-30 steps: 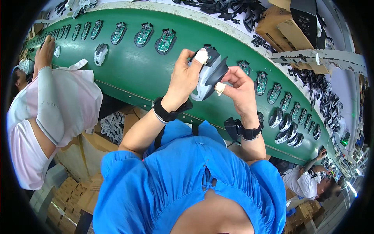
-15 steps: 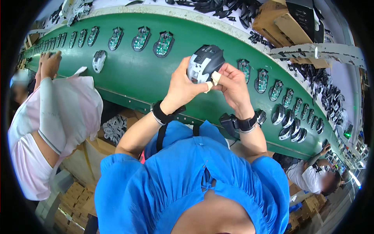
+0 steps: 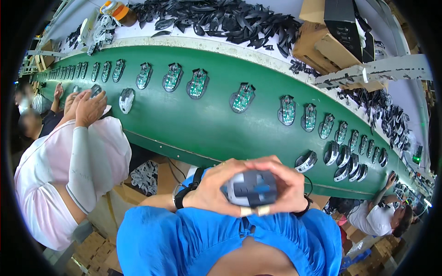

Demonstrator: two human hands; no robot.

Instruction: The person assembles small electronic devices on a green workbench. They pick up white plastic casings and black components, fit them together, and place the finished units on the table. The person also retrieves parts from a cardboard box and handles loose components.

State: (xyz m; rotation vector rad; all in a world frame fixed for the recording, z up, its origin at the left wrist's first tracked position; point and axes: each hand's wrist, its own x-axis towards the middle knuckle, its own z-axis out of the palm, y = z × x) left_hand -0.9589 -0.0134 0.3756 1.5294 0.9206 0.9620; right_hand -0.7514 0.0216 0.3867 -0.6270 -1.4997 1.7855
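Observation:
Close to my chest, in front of the belt's near edge, a grey and black computer mouse is gripped between both palms. My left hand curls round its left side, fingers reaching over the far side. From the right, my right hand closes on it the same way, and the fingertips meet beyond the mouse. Both thumbs press its near end; each wears a pale yellow wrap. Beyond my hands, on the green belt, lies a row of open mouse bases with green circuit boards.
Several grey and black mice lie at the belt's right near side; one white-grey mouse sits left. Black plastic parts heap on the far ledge beside a cardboard box. A co-worker's hands hold a mouse at left.
Both hands have drawn the mouse from over the belt back toward my chest and turned it. My view has shifted, showing more of the far ledge. The left co-worker's hands have come together.

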